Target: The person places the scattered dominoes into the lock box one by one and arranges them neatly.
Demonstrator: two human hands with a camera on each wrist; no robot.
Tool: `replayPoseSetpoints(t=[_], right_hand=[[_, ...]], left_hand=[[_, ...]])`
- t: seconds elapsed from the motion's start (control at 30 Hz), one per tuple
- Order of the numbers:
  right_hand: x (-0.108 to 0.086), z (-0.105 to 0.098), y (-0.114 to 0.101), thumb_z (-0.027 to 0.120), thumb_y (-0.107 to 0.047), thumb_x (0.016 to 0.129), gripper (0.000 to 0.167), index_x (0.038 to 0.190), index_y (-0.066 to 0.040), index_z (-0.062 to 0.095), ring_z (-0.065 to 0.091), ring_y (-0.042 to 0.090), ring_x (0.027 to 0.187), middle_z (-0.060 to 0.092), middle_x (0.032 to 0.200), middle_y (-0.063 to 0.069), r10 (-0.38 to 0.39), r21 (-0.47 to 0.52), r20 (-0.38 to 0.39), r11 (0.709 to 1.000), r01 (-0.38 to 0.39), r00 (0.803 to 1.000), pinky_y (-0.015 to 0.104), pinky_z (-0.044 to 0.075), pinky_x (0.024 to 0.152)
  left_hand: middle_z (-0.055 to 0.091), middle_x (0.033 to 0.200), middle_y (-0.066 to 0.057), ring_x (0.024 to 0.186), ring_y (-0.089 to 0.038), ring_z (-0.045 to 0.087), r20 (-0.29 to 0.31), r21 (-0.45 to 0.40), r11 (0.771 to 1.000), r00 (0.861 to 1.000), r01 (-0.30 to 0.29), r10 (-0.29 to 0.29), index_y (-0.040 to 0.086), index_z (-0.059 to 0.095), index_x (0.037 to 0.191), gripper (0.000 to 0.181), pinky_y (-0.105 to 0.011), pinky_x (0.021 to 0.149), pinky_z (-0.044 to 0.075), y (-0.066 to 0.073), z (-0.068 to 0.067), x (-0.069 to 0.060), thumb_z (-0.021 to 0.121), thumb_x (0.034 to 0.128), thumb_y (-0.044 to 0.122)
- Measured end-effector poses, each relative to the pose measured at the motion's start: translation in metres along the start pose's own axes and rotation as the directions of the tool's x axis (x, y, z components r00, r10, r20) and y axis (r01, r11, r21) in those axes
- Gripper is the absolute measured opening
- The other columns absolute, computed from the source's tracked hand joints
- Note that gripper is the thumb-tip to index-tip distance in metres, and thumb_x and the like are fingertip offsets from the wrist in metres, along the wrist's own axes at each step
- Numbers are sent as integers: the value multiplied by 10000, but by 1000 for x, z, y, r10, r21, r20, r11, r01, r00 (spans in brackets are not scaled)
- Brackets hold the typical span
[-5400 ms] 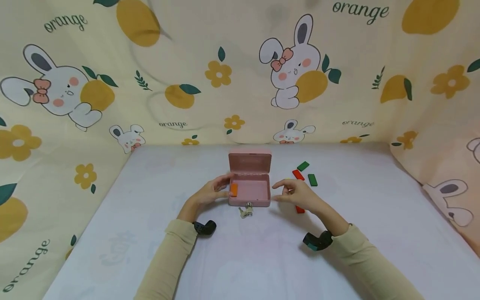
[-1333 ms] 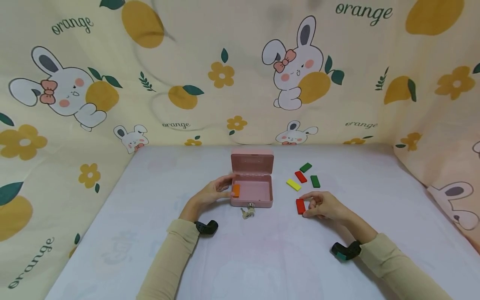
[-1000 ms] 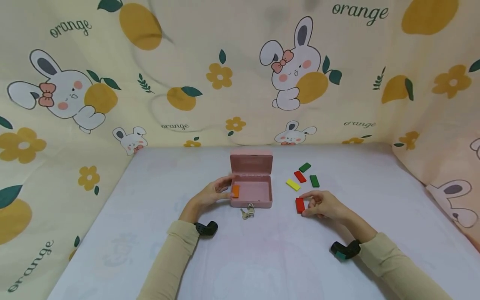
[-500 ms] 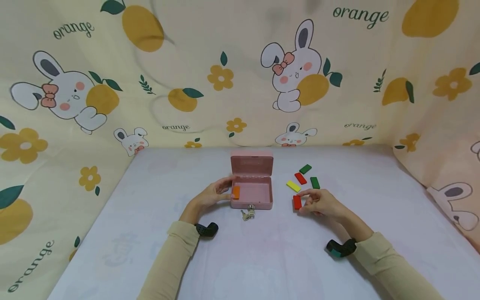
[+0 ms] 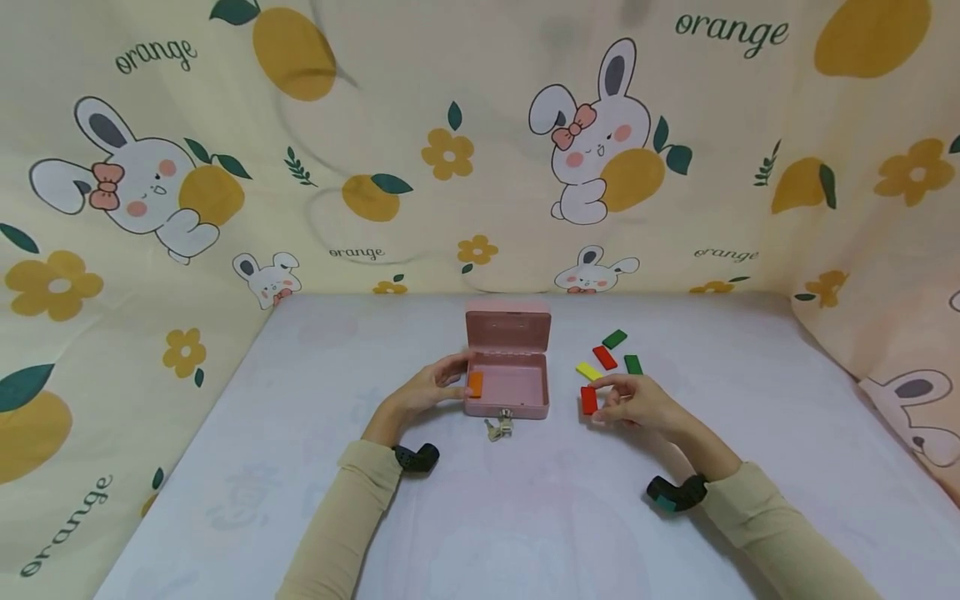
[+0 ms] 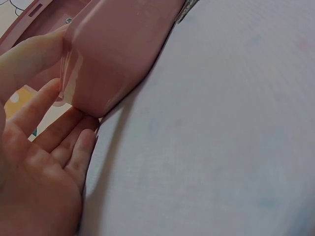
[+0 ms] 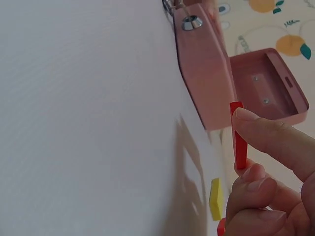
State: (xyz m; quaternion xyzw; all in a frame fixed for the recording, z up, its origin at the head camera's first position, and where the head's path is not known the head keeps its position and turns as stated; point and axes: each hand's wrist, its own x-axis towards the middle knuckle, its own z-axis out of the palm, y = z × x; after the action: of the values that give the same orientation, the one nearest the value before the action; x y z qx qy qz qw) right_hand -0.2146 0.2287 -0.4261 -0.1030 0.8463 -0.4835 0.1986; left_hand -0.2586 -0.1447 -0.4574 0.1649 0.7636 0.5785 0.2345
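A pink cash box [image 5: 507,412] stands with its lid [image 5: 508,331] raised. An orange block [image 5: 476,385] lies inside against the left wall. My left hand [image 5: 426,388] rests on the box's left side; in the left wrist view its fairly straight fingers [image 6: 34,115] touch the outer wall, the thumb near the rim. To the right of the box, my right hand [image 5: 637,404] pinches a flat red block [image 5: 588,400] between thumb and finger. In the right wrist view this red block [image 7: 239,137] is seen edge-on, raised off the table, with a shadow beside it.
Keys [image 5: 493,430] hang from the lock on the box front. Beyond the right hand lie a yellow block [image 5: 588,371], another red block [image 5: 604,357] and two green blocks, one farther back [image 5: 614,338]. A patterned cloth [image 5: 420,283] backs the white table.
My right hand went from beside the box to the nearest red block on the table, pinched it, and has carried it slightly left and away. The left hand has stayed at the box.
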Motion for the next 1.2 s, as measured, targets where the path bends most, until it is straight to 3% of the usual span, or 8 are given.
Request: replayPoseSetpoints(t=[0.47,1.2], right_hand=[[5,5,-15,726,-134,836,510,1291,21,553,454,95,587,532,714,-10,-11,-4,-29,1000,11,1000,187,365,483],[21,11,-28,776,-180,801,536,1262,9,579,426,78,540,529,693,-22,-66,-7,-9,998,66,998,176,354,461]], left_hand=[[214,1628,-96,1500,-344,229,38,44,997,997,-70,69,96,291,1511,712,-502,1252,190,1,0,2,657,901,115],[236,1622,-87,1514,-297,212,18,27,999,999,-32,32,113,311,1506,690,-476,1256,197,1,-1,0,646,903,81]])
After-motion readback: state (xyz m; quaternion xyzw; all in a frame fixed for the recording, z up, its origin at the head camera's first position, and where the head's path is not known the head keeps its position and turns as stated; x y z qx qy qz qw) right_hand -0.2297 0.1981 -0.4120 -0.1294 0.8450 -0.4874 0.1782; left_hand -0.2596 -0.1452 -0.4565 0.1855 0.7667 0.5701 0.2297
